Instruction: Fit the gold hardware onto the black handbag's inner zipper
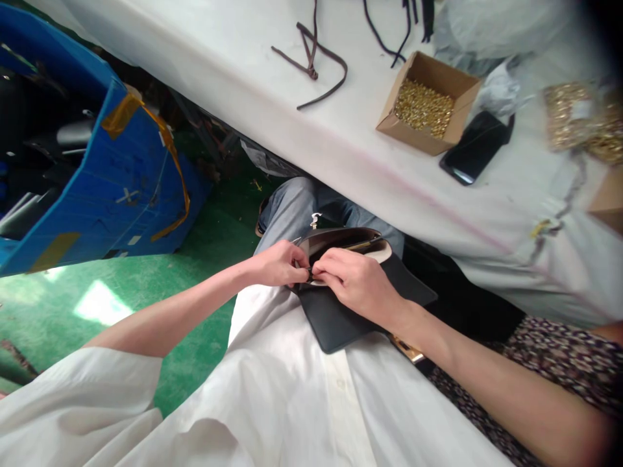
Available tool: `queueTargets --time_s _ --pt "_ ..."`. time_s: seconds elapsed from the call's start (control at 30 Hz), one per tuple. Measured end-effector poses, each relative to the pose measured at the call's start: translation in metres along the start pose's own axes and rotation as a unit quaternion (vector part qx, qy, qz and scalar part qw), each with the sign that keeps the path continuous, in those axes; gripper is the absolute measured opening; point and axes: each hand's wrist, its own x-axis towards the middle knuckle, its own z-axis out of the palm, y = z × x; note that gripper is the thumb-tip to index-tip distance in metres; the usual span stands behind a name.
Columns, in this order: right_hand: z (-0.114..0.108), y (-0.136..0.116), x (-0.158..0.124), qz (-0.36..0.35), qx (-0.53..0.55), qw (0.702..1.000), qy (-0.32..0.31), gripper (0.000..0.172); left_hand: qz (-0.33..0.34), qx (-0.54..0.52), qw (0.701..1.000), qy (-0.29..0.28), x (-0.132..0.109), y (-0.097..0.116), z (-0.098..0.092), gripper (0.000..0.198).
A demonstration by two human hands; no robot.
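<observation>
A dark handbag point(335, 318) rests on my lap with its flap folded back toward me, and its pale lining shows at the opening. At the left end of the opening, my left hand point(285, 263) pinches a small dark piece, perhaps a strap end or tab. Close beside it, the fingertips of my right hand point(353, 279) are pressed together on the same spot. My fingers cover most of that piece. Just beyond the bag's far edge a small silver clasp point(315, 220) sticks up.
On the white-covered table point(341, 136) stand a cardboard box point(389, 120) of gold-coloured studs, a black phone point(474, 149), dark straps point(341, 78) and bagged gold pieces point(567, 117). A blue bin point(131, 175) of dark items is at left. Someone in patterned clothing point(559, 357) sits at right.
</observation>
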Motion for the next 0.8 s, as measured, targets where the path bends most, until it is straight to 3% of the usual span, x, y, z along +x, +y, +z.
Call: queueTargets --time_s 0.17,0.4,0.8 --pt "0.002 -0.001 0.001 0.021 0.013 1.0 0.019 0.012 0.004 -0.003 1.0 0.008 0.001 -0.008 0.001 0.021" --pt "0.003 0.0 0.001 0.028 -0.006 1.0 -0.012 0.012 0.022 -0.021 1.0 -0.008 -0.002 -0.011 0.0 0.02" --pt "0.003 0.004 -0.001 0.04 0.146 0.984 -0.089 0.012 0.026 -0.004 1.0 -0.003 -0.006 -0.011 0.009 0.02"
